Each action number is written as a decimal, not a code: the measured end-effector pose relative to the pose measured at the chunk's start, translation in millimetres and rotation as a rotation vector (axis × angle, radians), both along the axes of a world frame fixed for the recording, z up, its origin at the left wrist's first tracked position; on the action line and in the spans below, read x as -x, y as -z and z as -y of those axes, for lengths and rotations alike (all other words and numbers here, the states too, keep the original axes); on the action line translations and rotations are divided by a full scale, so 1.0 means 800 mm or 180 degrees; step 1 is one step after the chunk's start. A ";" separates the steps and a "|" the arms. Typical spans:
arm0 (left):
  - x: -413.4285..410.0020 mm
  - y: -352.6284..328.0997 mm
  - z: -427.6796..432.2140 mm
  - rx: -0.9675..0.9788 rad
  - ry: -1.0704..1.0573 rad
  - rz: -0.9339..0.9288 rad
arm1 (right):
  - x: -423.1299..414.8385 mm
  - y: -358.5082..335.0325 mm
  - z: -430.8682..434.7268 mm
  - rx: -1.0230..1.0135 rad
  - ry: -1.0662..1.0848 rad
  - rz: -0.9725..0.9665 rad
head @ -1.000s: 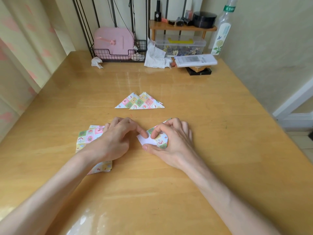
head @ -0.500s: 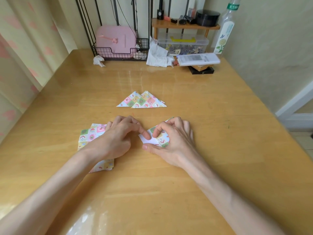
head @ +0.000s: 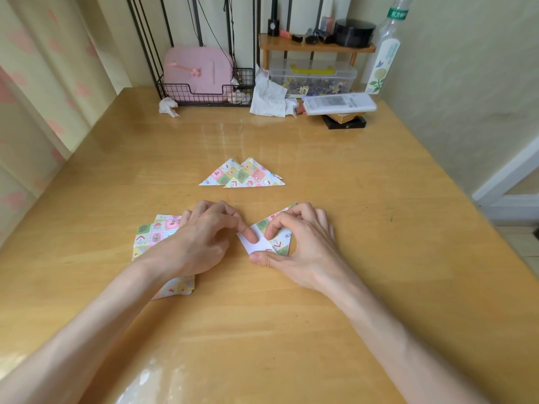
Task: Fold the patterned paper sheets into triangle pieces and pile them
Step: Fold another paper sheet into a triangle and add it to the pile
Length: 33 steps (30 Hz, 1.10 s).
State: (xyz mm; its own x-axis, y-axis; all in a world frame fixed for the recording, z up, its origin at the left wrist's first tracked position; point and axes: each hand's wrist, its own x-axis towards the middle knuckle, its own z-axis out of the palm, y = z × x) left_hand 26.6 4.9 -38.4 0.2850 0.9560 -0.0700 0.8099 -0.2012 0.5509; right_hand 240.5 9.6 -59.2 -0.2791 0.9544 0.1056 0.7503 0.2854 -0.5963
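Fingers [head: 271, 231] of the right hand [head: 303, 246] are curled onto a partly folded patterned sheet [head: 281, 242], the forefinger tip pressing from above and the thumb at its near edge, so the sheet is pinched flat against the bench [head: 364, 205]; one fingertip of the left hand [head: 198, 243] presses on the sheet's turned-up white underside with its other fingers tucked in, and whether that hand's thumb also grips the paper cannot be told; the sheet lies between the two hands near the middle of the bench, its right part hidden under the right hand, one patterned corner poking out past the knuckles.

Under the left palm and wrist lies a stack of flat patterned sheets [head: 151, 234], largely covered by the hand; beyond the hands and apart from them lies the pile of triangle pieces [head: 245, 176], overlapping, points away from the person.

Along the far edge stand a wire basket [head: 204, 96] holding a pink case [head: 198, 71], a crumpled tissue [head: 168, 106] just beside it, a white cloth [head: 269, 97], a clear lidded box [head: 313, 78] under a small wooden shelf [head: 315, 48] bearing a black tin [head: 354, 32], a tall bottle [head: 385, 53], and a long white packet [head: 339, 103] resting on a dark box [head: 347, 123].

Against half a second earlier little differs; both hands stay on the sheet in the same pose; stack and pile lie where they were; only the view has tilted slightly.
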 end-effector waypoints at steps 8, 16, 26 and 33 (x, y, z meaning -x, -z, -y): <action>-0.003 -0.006 0.002 0.0062 -0.0036 0.0022 | -0.016 -0.010 -0.002 0.0117 -0.0230 -0.0005; -0.004 -0.008 0.003 0.0073 -0.0048 0.0094 | -0.024 -0.018 -0.003 0.0194 -0.0403 0.0000; -0.002 -0.005 0.001 0.0021 0.0034 0.0045 | -0.035 -0.022 -0.007 0.0403 -0.0511 -0.0035; -0.005 0.007 0.004 -0.0663 0.0307 0.0092 | -0.037 -0.021 -0.009 -0.0043 -0.0199 -0.0731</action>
State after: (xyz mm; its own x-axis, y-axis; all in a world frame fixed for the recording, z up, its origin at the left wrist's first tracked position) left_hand 30.5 1.4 -43.8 0.3749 0.9171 0.1355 0.7659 -0.3888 0.5121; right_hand 270.2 17.0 -42.5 -0.3046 0.9341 0.1859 0.5761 0.3361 -0.7451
